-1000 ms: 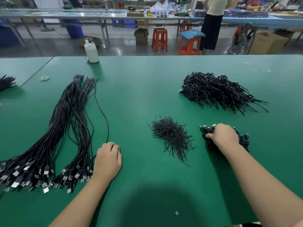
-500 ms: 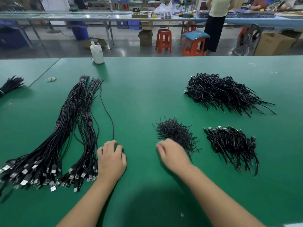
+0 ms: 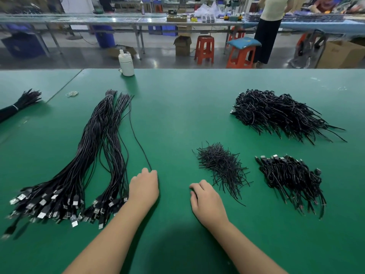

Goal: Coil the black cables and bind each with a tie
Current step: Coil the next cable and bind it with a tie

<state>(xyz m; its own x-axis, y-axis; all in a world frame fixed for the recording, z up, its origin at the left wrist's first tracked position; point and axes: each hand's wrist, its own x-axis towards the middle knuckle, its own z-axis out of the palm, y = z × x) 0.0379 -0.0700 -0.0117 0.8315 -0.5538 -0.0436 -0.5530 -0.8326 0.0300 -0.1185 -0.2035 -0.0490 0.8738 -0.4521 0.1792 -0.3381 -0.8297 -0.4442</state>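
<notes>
A: Item: cables (image 3: 79, 171), bench (image 3: 177, 107) left. Left hand (image 3: 143, 189) curled over one strand; grip — can't tell.

B: Right hand (image 3: 207, 200) loose, empty, beside ties (image 3: 221, 167). Risk, imo: strand drags neighbours, tangles.

Both forearms are bare and reach forward from the bottom edge, close together. The left hand (image 3: 144, 187) lies knuckles up, with the fingers curled under. The right hand (image 3: 206, 200) is also knuckles up, its fingers bent loosely downward and pointing to the left.
</notes>
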